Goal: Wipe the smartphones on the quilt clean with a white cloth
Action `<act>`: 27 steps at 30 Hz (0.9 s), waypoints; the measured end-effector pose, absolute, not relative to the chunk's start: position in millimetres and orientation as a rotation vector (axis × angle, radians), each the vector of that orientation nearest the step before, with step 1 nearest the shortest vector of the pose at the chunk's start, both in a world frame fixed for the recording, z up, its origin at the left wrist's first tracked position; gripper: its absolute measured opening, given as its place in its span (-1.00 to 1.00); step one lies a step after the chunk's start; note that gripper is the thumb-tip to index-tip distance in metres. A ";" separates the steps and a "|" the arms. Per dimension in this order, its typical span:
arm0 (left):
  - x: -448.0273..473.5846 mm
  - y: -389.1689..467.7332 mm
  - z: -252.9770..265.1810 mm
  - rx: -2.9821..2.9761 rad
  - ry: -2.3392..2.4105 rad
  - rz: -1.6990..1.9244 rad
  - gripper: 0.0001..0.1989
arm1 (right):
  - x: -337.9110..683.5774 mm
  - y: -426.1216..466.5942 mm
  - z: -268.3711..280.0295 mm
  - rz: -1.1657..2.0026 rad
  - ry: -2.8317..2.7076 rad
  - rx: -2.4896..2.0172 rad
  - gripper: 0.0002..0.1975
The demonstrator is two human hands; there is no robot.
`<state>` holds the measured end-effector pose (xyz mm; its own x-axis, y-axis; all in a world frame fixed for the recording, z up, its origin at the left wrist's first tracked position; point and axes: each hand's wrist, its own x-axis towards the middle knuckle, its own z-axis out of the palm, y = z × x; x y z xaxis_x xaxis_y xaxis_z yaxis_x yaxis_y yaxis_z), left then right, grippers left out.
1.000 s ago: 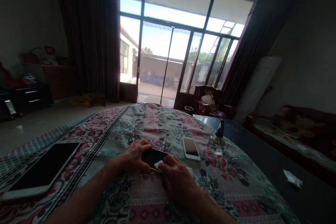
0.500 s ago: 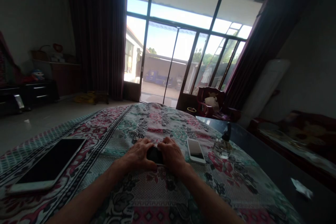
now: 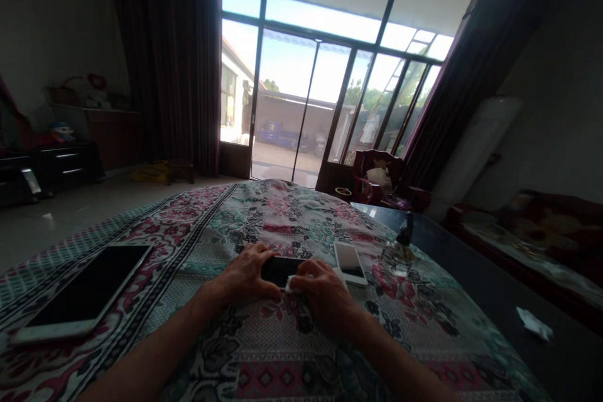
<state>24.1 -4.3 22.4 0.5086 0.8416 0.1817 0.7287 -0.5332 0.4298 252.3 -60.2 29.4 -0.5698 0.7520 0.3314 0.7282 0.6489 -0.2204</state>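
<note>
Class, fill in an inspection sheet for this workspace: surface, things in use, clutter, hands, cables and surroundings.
Surface: patterned cloth, slightly creased; dark tabletop showing at right.
Things in use: dark phone between the hands; white wad against it.
Clutter: large tablet-like device at left; white phone and clear bottle at right; crumpled white scrap on the dark tabletop.
Hands: left hand spans the dark phone's left end, thumb on the near side; right hand pinches the wad.
Cables: nothing seen.
Surroundings: glazed doors ahead, curtains either side, chair beyond the table; dim room, bright outside.
</note>
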 end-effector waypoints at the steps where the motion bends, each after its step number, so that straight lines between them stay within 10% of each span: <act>1: 23.8 -4.2 22.5 2.455 1.320 0.528 -0.23 | 255.2 -61.8 29.8 0.084 -2.466 -1.168 -0.70; 27: 32.1 -14.1 25.4 2.415 1.404 0.541 -0.36 | 248.9 -61.8 45.6 -0.002 -2.320 -1.645 -0.66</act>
<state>32.1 -14.1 25.4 0.4529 0.8748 0.1719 0.7637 -0.4802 0.4315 248.9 -61.8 45.6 -0.3014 0.9227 0.2404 0.9232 0.3455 -0.1684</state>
